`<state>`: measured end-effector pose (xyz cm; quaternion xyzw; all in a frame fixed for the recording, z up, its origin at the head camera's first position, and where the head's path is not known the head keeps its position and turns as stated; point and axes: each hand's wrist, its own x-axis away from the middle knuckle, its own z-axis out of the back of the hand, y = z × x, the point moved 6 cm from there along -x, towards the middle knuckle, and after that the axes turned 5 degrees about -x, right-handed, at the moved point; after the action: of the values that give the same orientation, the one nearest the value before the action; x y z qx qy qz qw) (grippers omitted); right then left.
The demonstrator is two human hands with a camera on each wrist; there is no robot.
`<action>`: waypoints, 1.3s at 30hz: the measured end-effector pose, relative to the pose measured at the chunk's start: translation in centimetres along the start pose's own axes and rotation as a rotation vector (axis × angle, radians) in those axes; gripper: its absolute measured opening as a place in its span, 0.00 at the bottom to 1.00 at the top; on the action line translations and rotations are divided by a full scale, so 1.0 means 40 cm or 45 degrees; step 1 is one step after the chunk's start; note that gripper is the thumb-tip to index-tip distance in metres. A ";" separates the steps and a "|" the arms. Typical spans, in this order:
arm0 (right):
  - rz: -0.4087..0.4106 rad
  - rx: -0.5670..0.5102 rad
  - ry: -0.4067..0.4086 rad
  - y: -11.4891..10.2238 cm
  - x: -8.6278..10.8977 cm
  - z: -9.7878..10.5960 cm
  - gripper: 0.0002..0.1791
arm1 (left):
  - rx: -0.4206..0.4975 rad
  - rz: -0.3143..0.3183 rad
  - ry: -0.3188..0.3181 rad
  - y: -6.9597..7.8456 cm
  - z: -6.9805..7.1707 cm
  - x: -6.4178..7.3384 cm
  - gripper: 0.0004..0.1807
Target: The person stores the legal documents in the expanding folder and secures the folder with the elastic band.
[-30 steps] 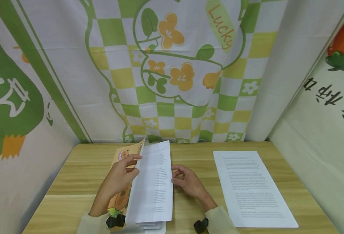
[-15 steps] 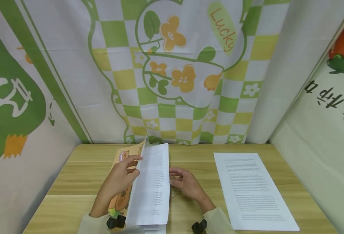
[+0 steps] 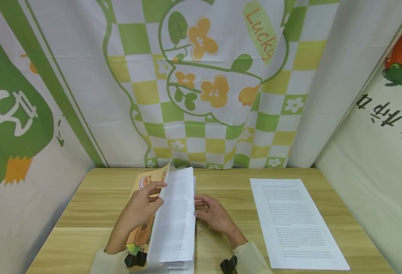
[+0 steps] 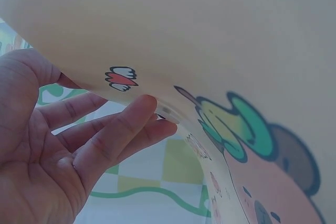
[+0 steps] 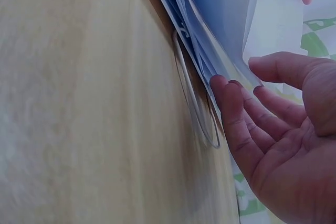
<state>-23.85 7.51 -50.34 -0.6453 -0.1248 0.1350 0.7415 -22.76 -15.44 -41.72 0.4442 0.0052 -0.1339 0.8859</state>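
Observation:
In the head view, my left hand point(image 3: 140, 205) pinches the raised cover of an orange cartoon-print folder point(image 3: 142, 234). The left wrist view shows the cover point(image 4: 210, 30) curving past the fingertips. Printed sheets point(image 3: 173, 217) lie against the cover's inner side, their text facing up. At their right edge is my right hand point(image 3: 212, 215), its fingertips touching the edge. Up close in the right wrist view, thumb and fingers of this hand point(image 5: 283, 119) are apart, around the sheets' edge. A thin cord loop point(image 5: 189, 77) hangs from the folder's side.
A printed sheet point(image 3: 296, 224) lies flat on the wooden table point(image 3: 228, 243) to the right. Behind the table hangs a green-and-yellow checked curtain point(image 3: 214, 144). Fabric panels point(image 3: 375, 171) stand at both sides.
The sheets have shifted left toward the folder cover, and my right hand has moved left along with their edge. My left hand keeps its hold on the cover.

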 end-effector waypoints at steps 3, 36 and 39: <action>-0.010 0.006 -0.004 -0.008 0.002 -0.011 0.28 | 0.002 -0.012 0.003 0.003 0.000 -0.001 0.23; -0.142 -0.035 0.018 0.000 -0.009 -0.057 0.36 | 0.007 0.011 -0.004 0.011 -0.002 0.002 0.22; -0.174 -0.061 0.014 0.005 -0.009 -0.060 0.37 | 0.006 0.007 -0.002 0.010 -0.001 0.002 0.22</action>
<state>-23.35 5.20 -50.87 -0.6534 -0.1677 0.0775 0.7341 -22.57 -15.19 -41.43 0.4462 0.0029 -0.1318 0.8852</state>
